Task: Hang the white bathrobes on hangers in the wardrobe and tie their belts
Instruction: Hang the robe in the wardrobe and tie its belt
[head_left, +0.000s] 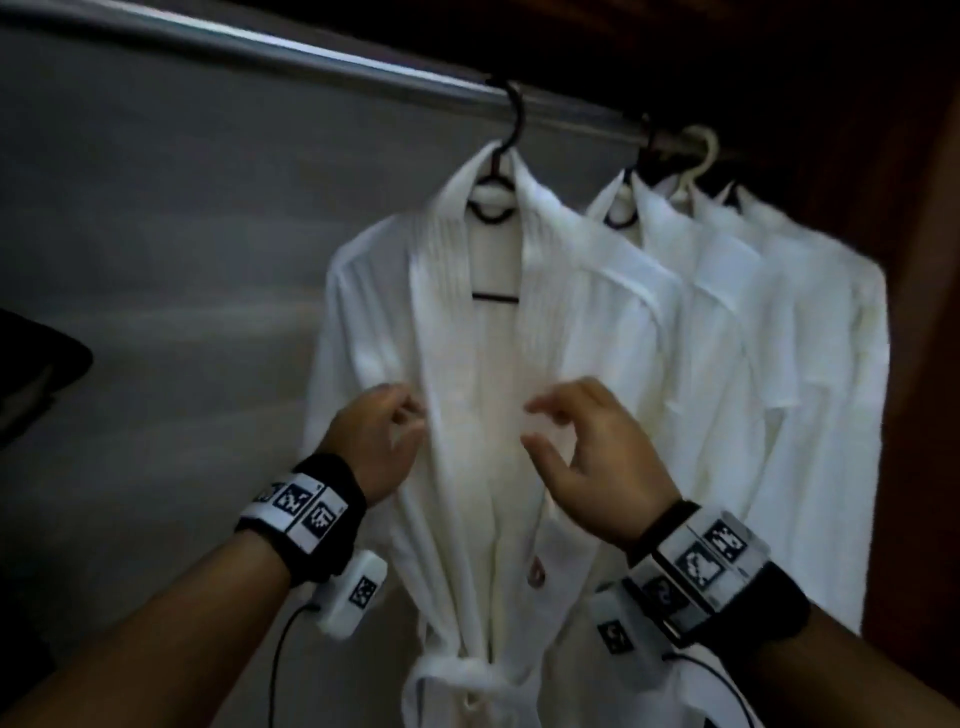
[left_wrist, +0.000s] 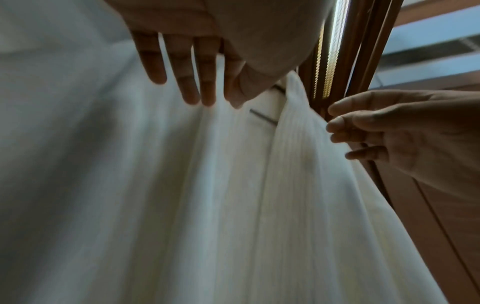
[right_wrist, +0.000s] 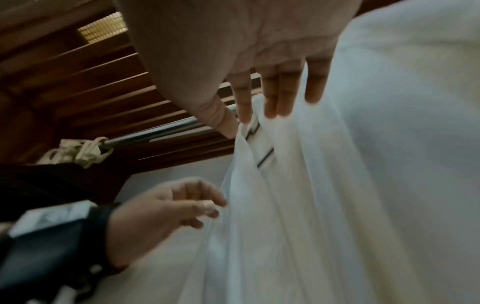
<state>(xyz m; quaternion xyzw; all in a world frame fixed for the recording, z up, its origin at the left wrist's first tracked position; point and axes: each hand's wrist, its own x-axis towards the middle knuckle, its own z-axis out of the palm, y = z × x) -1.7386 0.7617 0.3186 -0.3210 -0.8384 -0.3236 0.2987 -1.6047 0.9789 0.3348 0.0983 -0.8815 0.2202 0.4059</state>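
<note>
1. Two hands are up at chest height of the nearest bathrobe: the left hand sits at the outer edge of one lapel, the right hand just in front of the other. Fingers on both are loosely spread and relaxed, grasping nothing; the left fingertips look to brush the cloth.
2. Lower down, the belt is already knotted at the robe's waist.
3. Beyond the hands, the robe hangs from a black hanger hooked over the wardrobe rail.
4. Farther right along the rail, more white robes hang close together.
5. Judged from this, hanging and tying are done for this robe and the step in hand is straightening the lapels. The next move likely calls for a light tug on both collar edges so they lie even, without pulling the robe off its hanger.
</note>
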